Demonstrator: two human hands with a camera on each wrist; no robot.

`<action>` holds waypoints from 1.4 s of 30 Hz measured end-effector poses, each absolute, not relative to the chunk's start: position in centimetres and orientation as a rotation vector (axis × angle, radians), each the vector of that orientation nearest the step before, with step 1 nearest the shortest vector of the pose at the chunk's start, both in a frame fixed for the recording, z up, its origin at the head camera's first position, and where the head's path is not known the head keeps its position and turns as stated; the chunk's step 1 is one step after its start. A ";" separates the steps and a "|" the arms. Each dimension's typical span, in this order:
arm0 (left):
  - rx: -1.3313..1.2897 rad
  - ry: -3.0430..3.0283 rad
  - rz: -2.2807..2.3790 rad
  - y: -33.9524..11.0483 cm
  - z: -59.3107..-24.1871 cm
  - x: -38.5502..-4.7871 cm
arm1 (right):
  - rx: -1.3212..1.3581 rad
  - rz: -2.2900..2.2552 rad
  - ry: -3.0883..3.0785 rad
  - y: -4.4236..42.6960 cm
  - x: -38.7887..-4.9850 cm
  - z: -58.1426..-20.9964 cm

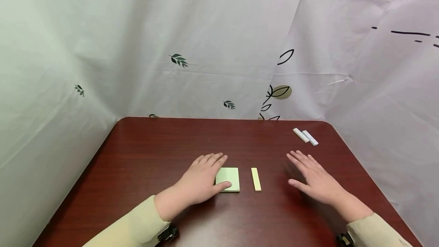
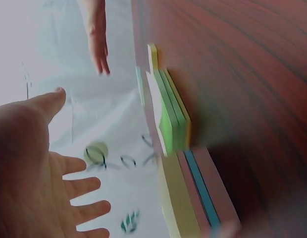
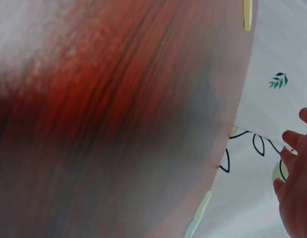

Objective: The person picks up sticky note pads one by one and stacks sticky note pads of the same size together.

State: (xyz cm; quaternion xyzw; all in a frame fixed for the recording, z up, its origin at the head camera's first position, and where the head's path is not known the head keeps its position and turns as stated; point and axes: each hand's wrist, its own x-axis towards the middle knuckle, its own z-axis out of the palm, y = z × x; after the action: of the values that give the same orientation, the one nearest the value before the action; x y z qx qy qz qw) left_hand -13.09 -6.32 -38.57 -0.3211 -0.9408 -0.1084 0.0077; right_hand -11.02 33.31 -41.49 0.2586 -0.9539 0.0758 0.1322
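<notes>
My left hand (image 1: 199, 182) hovers with its fingers straight over the left part of a light green sticky-note pad (image 1: 229, 174); its thumb covers part of the pad. In the left wrist view the palm is apart from the pads. That view also shows a thicker block of sticky notes (image 2: 178, 198) in yellow, pink and blue layers beside the green pad, which the left hand hides from the head view. My right hand (image 1: 317, 180) is spread above the table on the right, holding nothing. Between the hands lies a narrow pale yellow note pad (image 1: 256, 179).
Two narrow white strips (image 1: 310, 138) lie side by side near the table's back right corner. The dark red wooden table (image 1: 154, 144) has rounded back corners. Behind it hangs a white curtain (image 1: 212, 29) with leaf prints.
</notes>
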 end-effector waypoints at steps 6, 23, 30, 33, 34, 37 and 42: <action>-1.039 -3.008 -0.282 -2.7 -38.8 -13.5 | 0.743 0.234 -2.777 33.2 -10.9 -41.6; -0.990 -3.163 -0.055 3.3 -40.8 -14.3 | 0.731 0.266 -2.787 33.4 -10.5 -42.1; -0.976 -3.169 0.012 3.9 -41.3 -14.6 | 0.746 0.273 -2.790 33.4 -10.6 -42.2; -0.959 -3.178 0.034 4.2 -41.3 -14.8 | 0.742 0.269 -2.796 33.4 -10.6 -42.2; -0.956 -3.182 0.042 4.3 -41.4 -14.8 | 0.741 0.268 -2.795 33.4 -10.6 -42.2; -0.952 -3.198 0.078 4.7 -41.5 -15.0 | 0.740 0.273 -2.796 33.5 -10.6 -42.2; -0.940 -3.206 0.123 5.4 -41.4 -15.0 | 0.739 0.272 -2.804 33.4 -10.6 -42.1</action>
State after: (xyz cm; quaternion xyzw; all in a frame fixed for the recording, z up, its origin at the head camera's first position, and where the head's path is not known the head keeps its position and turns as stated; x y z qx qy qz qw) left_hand -14.98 5.36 -41.40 -0.2797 -0.9541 0.0366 -0.1006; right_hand -10.61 33.41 -42.13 0.2521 -0.9565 0.0927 0.1141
